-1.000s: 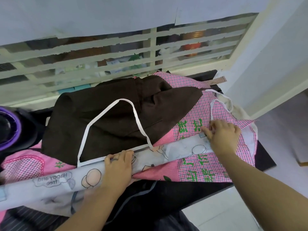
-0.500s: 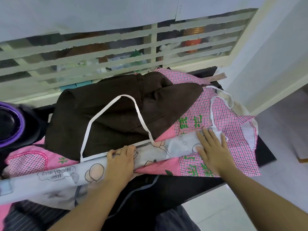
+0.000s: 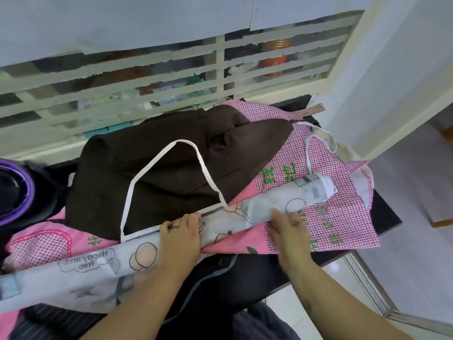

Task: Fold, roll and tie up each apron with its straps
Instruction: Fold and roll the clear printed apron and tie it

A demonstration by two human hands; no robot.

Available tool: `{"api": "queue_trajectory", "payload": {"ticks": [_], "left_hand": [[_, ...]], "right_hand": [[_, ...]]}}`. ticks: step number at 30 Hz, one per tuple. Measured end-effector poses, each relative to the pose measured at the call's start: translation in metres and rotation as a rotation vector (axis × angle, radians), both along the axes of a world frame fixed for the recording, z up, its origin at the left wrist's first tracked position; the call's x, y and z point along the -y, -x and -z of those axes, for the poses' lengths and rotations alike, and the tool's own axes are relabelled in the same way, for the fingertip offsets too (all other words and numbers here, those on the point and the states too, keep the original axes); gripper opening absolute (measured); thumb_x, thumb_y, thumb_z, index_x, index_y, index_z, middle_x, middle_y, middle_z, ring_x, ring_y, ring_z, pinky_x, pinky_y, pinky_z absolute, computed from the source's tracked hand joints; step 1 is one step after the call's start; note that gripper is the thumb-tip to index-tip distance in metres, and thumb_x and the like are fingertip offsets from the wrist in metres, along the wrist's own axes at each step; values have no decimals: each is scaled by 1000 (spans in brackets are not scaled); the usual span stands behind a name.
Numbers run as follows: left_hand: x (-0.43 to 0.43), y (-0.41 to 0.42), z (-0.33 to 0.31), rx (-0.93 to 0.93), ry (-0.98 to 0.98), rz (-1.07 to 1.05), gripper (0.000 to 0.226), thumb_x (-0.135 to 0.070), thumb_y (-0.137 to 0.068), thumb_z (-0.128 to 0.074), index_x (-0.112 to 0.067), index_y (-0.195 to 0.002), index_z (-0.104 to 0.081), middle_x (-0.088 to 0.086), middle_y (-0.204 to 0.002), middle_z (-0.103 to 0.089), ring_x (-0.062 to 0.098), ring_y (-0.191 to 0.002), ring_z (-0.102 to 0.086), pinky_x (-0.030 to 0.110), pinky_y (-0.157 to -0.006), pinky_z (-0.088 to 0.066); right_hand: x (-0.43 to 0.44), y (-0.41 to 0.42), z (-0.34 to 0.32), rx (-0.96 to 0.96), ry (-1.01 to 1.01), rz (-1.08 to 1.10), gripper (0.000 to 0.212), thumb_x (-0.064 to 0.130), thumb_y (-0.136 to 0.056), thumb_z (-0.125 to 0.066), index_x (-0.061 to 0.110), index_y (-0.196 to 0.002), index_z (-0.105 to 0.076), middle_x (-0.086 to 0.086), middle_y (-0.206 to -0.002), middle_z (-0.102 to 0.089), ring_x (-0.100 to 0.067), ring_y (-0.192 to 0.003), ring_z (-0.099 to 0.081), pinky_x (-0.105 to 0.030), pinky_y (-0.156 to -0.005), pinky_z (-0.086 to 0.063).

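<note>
My left hand (image 3: 180,238) curls over the middle of the rolled white cartoon-print apron (image 3: 235,220), which lies slantwise across the centre of the frame on a pink checked apron (image 3: 343,217). My right hand (image 3: 288,231), fingers straight, presses the roll just to the right.

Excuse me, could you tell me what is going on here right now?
A person is handling a grey cartoon-print apron, folded into a long band atop a pink checked apron. The left hand grips its middle; the right hand lies flat further along. Its white strap lies loose over a brown apron, untied.
</note>
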State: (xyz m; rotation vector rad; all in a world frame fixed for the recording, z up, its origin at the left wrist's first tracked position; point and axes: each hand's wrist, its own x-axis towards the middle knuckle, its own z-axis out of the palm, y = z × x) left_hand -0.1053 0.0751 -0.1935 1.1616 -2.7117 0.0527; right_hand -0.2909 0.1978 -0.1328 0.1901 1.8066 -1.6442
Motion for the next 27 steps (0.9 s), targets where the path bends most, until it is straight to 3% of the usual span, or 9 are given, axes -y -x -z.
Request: {"api": "queue_trajectory", "payload": {"ticks": [3, 8, 12, 14, 16, 19, 21, 25, 27], "left_hand": [[1, -2, 1, -5, -46, 2, 89, -26, -33, -93, -14, -107, -44, 0, -80, -60, 20, -67, -64, 39, -79, -35], [0, -2, 0, -21, -116, 6, 96, -41, -29, -94, -14, -107, -46, -2, -85, -59, 18, -69, -63, 36, -80, -28], [1, -4, 3, -24, -132, 33, 77, -53, -41, -89, -16, -98, -52, -3, -89, -57, 17, -69, -61, 36, -80, -28], [1, -3, 2, -24, -113, 57, 73, -62, -45, -84, -14, -94, -57, -2, -91, -56, 18, -68, -60, 37, -80, -28], [3, 1, -1, -85, -32, 47, 63, -55, -53, -83, -14, -95, -58, 1, -98, -52, 19, -75, -57, 39, -83, -31], [0, 8, -16, -220, 72, 80, 46, -20, -65, -76, -17, -105, -53, 6, -115, -45, 24, -95, -48, 46, -90, -40], [-7, 11, -23, -139, 55, 173, 62, -15, -60, -74, -18, -118, -50, 5, -124, -44, 26, -101, -46, 48, -89, -49], [-22, 23, -23, 18, -52, 226, 69, -12, -62, -61, -9, -130, -57, 7, -138, -53, 23, -118, -58, 52, -105, -33], [-28, 38, -34, 91, -157, 179, 76, -11, -51, -70, -9, -127, -61, 9, -133, -59, 23, -114, -62, 51, -93, -47]], "right_hand": [[20, -2, -7, 332, 130, -2, 20, 12, -89, -65, 6, -108, -61, -7, -103, -70, -17, -90, -68, -23, -67, -54], [27, -8, -11, -161, -82, -53, 28, 20, -84, -72, 3, -105, -64, -2, -97, -70, -13, -86, -66, -17, -64, -50], [37, -32, -3, 30, 142, -363, 55, 28, -70, -78, 9, -119, -63, -6, -113, -70, -22, -107, -65, -43, -96, -50], [43, -46, 2, 118, 157, -431, 53, 23, -71, -77, 9, -120, -61, -10, -113, -70, -26, -106, -66, -50, -97, -49], [50, -49, 3, 181, 175, -375, 42, 10, -82, -71, 7, -122, -58, -14, -114, -68, -27, -104, -67, -48, -92, -53], [56, -27, -8, 183, 181, -280, 27, 2, -90, -61, 3, -116, -61, -15, -111, -69, -25, -99, -69, -38, -84, -57], [58, -3, -17, 105, 137, -251, 24, 2, -90, -60, -1, -113, -63, -16, -109, -70, -26, -100, -68, -40, -89, -54], [62, 24, -33, -76, -62, -288, 19, 9, -89, -63, -2, -105, -65, -13, -102, -71, -26, -93, -68, -42, -91, -54], [67, 25, -41, -298, -175, -389, 13, 14, -91, -61, 4, -83, -64, -10, -86, -68, -23, -83, -65, -39, -88, -51]]}}
